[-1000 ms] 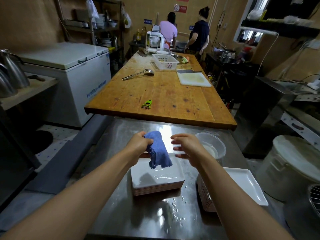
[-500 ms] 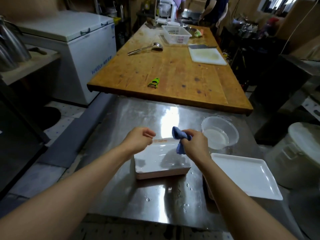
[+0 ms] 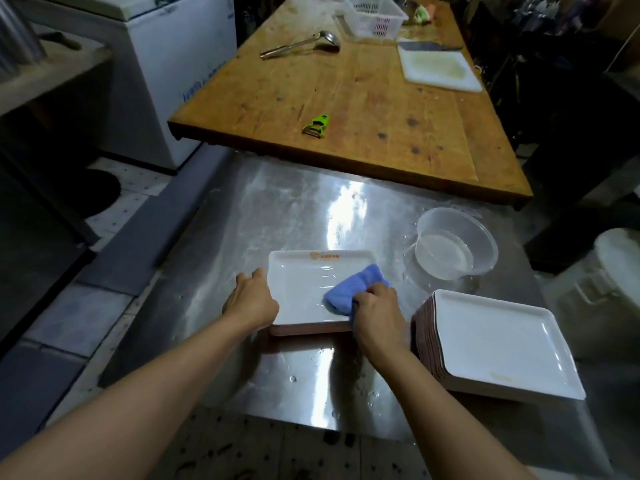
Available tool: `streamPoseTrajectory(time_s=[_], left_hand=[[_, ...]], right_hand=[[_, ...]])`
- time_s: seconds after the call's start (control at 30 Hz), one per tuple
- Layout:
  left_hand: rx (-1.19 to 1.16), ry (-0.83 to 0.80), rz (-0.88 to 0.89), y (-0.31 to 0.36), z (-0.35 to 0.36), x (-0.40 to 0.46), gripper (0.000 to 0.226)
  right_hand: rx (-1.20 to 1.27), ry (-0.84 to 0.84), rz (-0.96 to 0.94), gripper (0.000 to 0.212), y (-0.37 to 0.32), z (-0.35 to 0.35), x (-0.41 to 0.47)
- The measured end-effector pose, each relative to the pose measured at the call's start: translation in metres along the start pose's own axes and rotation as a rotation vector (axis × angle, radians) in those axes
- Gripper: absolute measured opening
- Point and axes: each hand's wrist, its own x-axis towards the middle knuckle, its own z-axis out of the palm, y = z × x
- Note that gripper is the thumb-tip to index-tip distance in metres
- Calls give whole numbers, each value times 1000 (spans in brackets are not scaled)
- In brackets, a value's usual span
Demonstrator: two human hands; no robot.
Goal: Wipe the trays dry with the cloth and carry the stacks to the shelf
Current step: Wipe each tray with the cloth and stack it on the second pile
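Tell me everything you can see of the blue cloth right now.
The cloth is a soft blue fabric, bunched into a thick wad rather than spread flat. It lies on the inner face of the top white tray, toward that tray's right near corner, where the surface shows a wet sheen. The right hand grips its near end with curled fingers and covers part of it. The left hand holds the tray's left edge and does not touch the cloth.

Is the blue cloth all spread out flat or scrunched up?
Scrunched up. The blue cloth is a thick bunched wad under the right hand, pressed onto the top white tray, covering only its right part.
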Motion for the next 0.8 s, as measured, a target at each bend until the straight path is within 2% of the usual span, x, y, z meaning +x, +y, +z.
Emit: streamPoseTrajectory(time_s=[0.13,0.23,0.33,0.57,0.8], left_hand=[[-70,-27,44,-2,2,5,57],[-82,-37,58,-4,1,7,60],[-112,-34,95,-8,2,7,59],[-220,-16,160,-15,5,8,60],[-270,-6,174,-20,7,11,60]], right_hand=[[-16,52,9,36,-6,-1,25],[106,100,25,35,-14,-1,48],[110,130,9,37,-20,2,61],[182,137,-297,39,-58,29,52],[284,-15,-445,43,-88,29,58]])
